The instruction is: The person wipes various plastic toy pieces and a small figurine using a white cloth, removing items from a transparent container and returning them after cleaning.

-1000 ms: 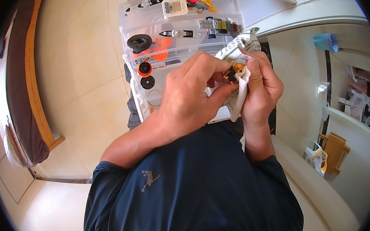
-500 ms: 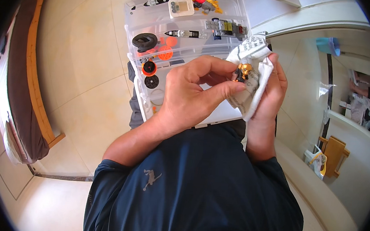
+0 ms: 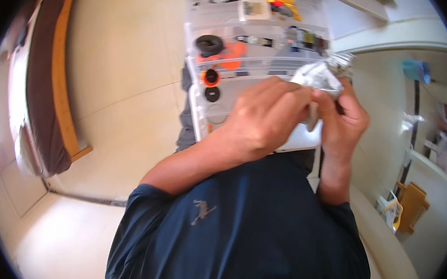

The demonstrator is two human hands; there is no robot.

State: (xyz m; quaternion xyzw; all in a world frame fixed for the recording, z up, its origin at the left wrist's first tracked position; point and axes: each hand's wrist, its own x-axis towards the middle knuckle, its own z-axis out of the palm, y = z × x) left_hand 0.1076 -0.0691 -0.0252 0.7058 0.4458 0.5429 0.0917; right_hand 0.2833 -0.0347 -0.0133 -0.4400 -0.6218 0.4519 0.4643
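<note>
A white cloth [image 3: 319,76] with dark print is bunched between my two hands, above the right side of a clear plastic tray. My left hand [image 3: 267,115] is closed, its fingertips pressed into the near side of the cloth. Thumb and curled fingers of my right hand [image 3: 343,120] grip the cloth from the right. The small gold-and-black toy figure seen earlier is hidden by the cloth and fingers.
The clear tray [image 3: 194,29] has several levels. It carries a black tyre [image 3: 209,45], orange parts [image 3: 232,55], a black wheel [image 3: 212,94], a small white container [image 3: 255,9], yellow pieces [image 3: 284,3] and a grey brick-built piece [image 3: 307,38]. A wooden stool [image 3: 412,207] stands far right.
My left fingers have moved against the cloth, and the toy figure has gone out of sight there. The cloth is more bunched up. The whole view has shifted, somewhat blurred.
</note>
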